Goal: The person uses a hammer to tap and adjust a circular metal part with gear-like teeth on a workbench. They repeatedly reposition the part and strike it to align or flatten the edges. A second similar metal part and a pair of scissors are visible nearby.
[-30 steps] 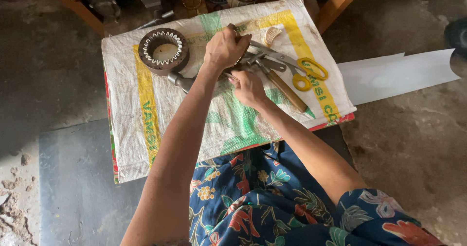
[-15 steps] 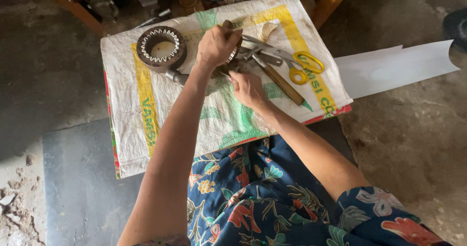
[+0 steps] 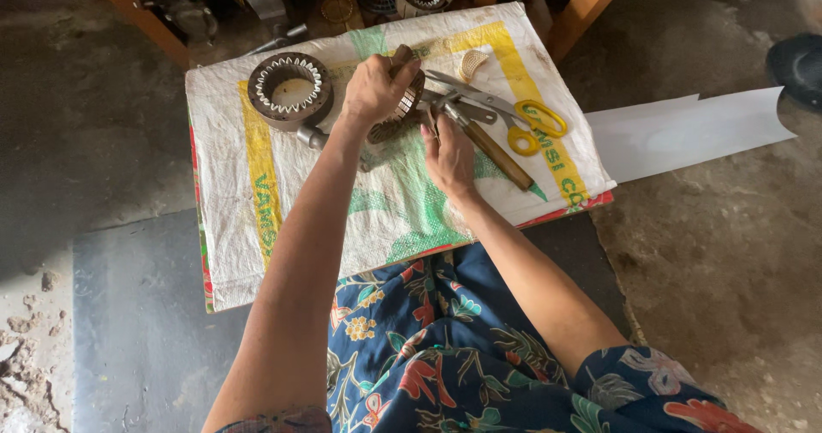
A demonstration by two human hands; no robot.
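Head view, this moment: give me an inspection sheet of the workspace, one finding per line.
Surface: white woven plastic sack with yellow and green print, spread over a low board; creased, fully covered.
Job's things: ribbed round metal stator core tilted on edge under the left hand; right hand rests beside it on the sack.
Clutter: second ring-shaped metal stator core lying flat; yellow-handled scissors; wooden-handled tool; small cream ridged piece.
Grippers: left fingers closed on the tilted core; right fingers extended, holding nothing that shows.
Cables: nothing seen.
Surroundings: grey concrete floor; white paper sheet; orange wooden frame legs; more metal parts at the top edge.
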